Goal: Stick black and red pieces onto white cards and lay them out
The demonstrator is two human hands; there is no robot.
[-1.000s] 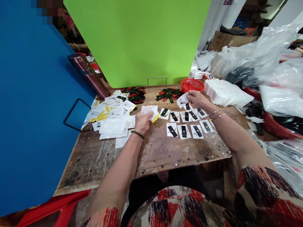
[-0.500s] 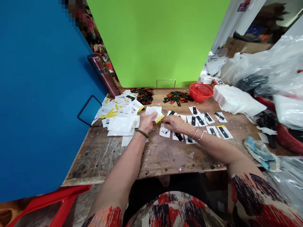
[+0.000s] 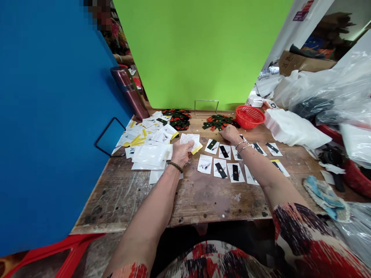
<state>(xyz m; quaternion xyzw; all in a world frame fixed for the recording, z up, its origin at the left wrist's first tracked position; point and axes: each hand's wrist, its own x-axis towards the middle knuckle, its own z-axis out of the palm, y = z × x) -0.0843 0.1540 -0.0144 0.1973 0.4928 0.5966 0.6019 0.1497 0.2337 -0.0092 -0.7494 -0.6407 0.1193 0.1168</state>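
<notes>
My left hand is closed on a small stack of printed cards with a yellow edge. Farther right, my right hand is at the front edge of a pile of dark green and orange strips; its fingertips are partly hidden, so I cannot tell whether they grip a strip. Between my arms, white cards lie in two rows, most with a dark strip on top, like this card. One card at the left of the near row bears no strip. My right forearm covers part of the rows.
Loose cards and yellow pieces lie left, beside clear plastic bags. A second strip pile, a red basket and a tumbler stand at the back. Blue and green panels border the table. Another person's arm shows behind.
My right hand has moved from the left end of the card rows away from me to the strip pile. My left hand keeps the card stack in about the same place.
</notes>
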